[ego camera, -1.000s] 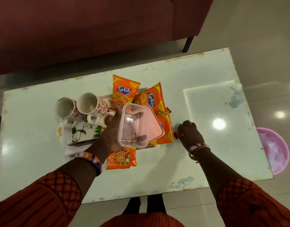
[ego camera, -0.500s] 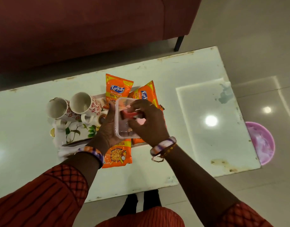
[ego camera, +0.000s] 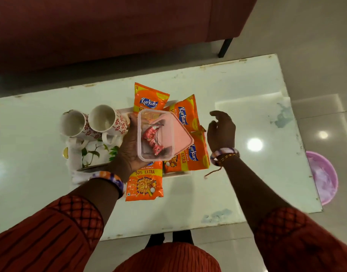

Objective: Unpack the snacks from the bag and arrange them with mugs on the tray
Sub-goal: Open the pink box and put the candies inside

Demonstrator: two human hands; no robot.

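Observation:
My left hand [ego camera: 127, 152] holds a clear plastic container [ego camera: 158, 122] above the tray, its pink lid [ego camera: 178, 138] tucked beneath it. Red wrapped candies [ego camera: 151, 138] lie inside the container. My right hand [ego camera: 221, 132] hovers just to its right, fingers relaxed and holding nothing. Three orange Kurkure snack packets [ego camera: 151, 99] lie on the right part of the white floral tray [ego camera: 94, 154]; one packet [ego camera: 144, 185] hangs over its near edge. Two white mugs with red flowers [ego camera: 107, 119] lie on their sides at the tray's left end.
The tray sits on a white glossy coffee table [ego camera: 247, 173]. A dark red sofa [ego camera: 109, 26] stands behind the table. A pink plastic tub [ego camera: 323, 177] sits on the floor to the right. A white cloth [ego camera: 78, 176] lies at the tray's near-left corner.
My right hand picked up a red candy from the table, dropped it into the container and has drawn back to the right, now holding nothing. My left hand kept holding the container.

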